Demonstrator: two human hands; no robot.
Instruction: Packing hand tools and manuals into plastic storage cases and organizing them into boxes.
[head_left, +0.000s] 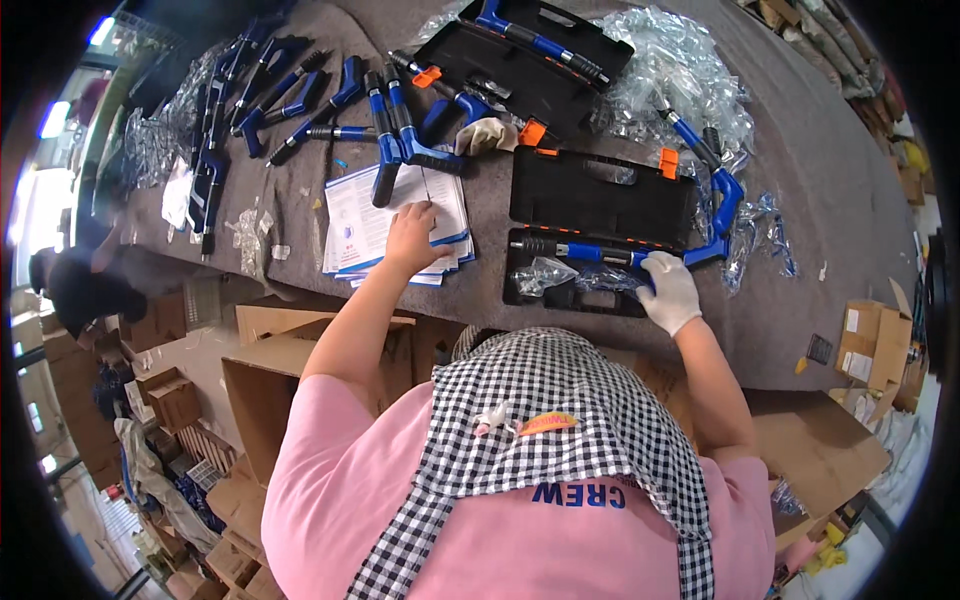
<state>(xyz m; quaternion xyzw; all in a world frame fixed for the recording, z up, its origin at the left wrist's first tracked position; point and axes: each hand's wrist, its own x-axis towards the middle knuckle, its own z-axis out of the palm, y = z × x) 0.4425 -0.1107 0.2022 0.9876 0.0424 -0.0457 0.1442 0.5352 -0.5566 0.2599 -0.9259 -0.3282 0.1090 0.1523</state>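
In the head view, the bare left hand [412,232] lies flat, fingers spread, on one stack of leaflets [372,232] at centre. The gloved right hand [668,290] is closed around one blue-handled tool [590,254] inside the nearer of two black cases [600,200].

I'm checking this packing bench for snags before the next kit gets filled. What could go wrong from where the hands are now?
1. The gloved right hand presses a blue-handled tool into the open black case over loose plastic bags; a bag could get trapped under it.
2. The left hand rests on a stack of leaflets at the table edge; several sheets might slide off into the cartons below.
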